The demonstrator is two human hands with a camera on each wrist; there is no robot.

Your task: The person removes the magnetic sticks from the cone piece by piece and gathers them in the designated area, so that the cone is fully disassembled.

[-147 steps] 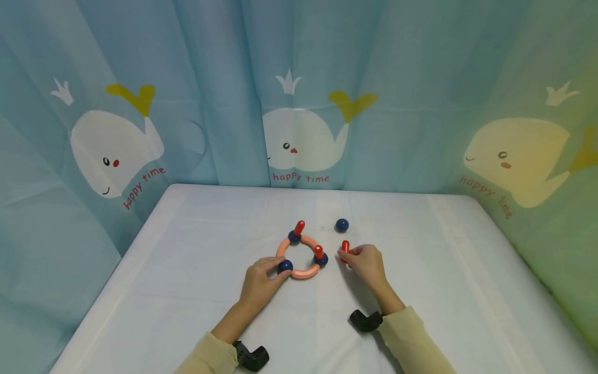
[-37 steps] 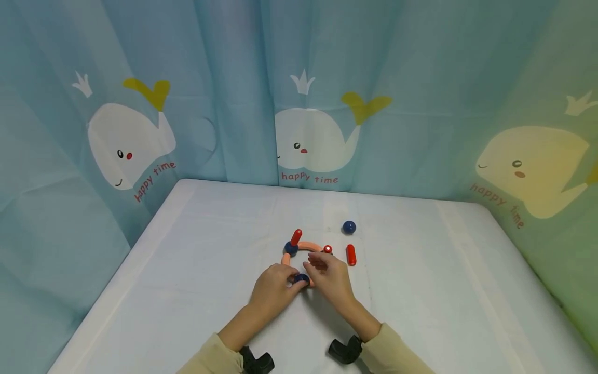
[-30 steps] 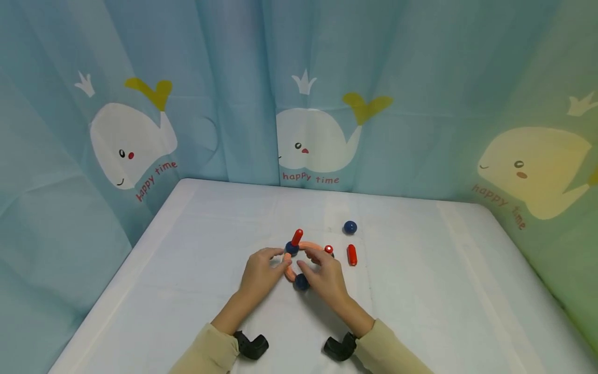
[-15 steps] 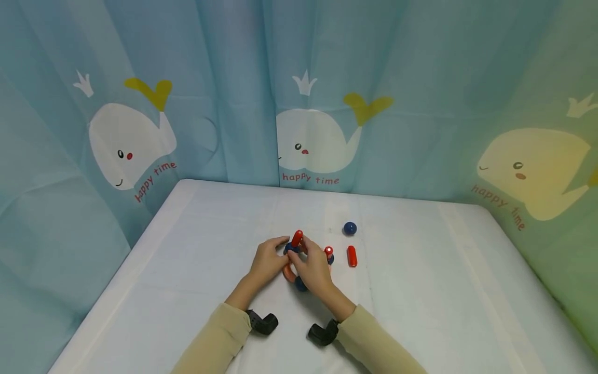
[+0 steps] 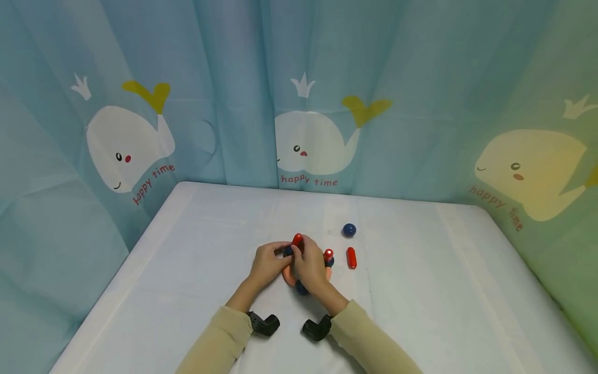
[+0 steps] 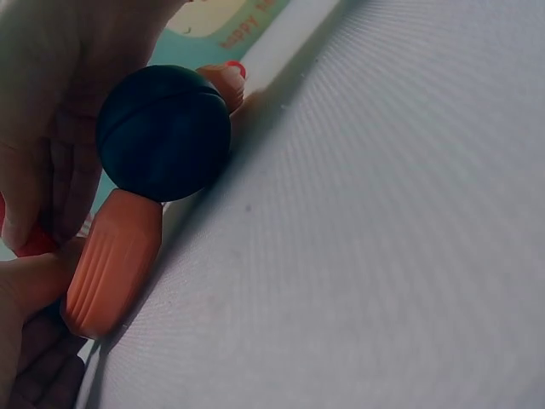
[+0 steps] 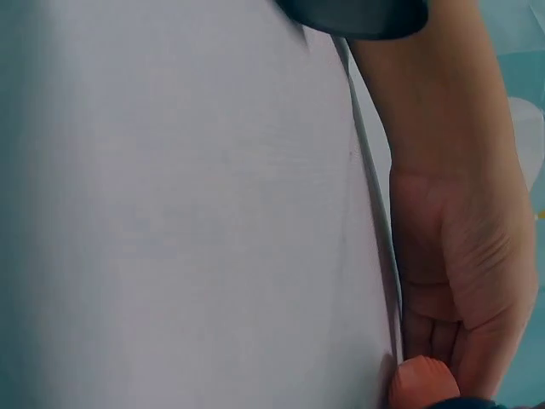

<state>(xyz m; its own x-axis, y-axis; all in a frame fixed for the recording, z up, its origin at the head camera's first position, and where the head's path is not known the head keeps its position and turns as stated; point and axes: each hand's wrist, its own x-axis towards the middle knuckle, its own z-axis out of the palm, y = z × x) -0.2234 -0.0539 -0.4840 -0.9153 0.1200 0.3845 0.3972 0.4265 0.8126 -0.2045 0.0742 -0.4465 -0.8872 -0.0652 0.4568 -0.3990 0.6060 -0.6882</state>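
Note:
Orange curved pieces [image 5: 288, 276] and dark blue balls form a ring on the white table. My left hand [image 5: 268, 264] holds the far-left ball [image 5: 287, 251] between thumb and fingers. From that ball rises a red stick [image 5: 297, 239], which my right hand [image 5: 311, 264] pinches. Another red stick [image 5: 329, 254] stands on the right-hand ball. The near ball [image 5: 301, 288] carries no stick; in the left wrist view a dark ball [image 6: 163, 132] joins an orange piece [image 6: 115, 264]. My right hand hides much of the ring.
Right of the ring lies a loose red stick [image 5: 352, 258], with a loose blue ball [image 5: 349, 230] behind it. A whale-printed curtain [image 5: 402, 156] hangs behind the table [image 5: 420, 291].
My right hand has laid one red stick on the table and moved left to the stick on the far-left ball. My left hand has gone from the near ball to the far-left one.

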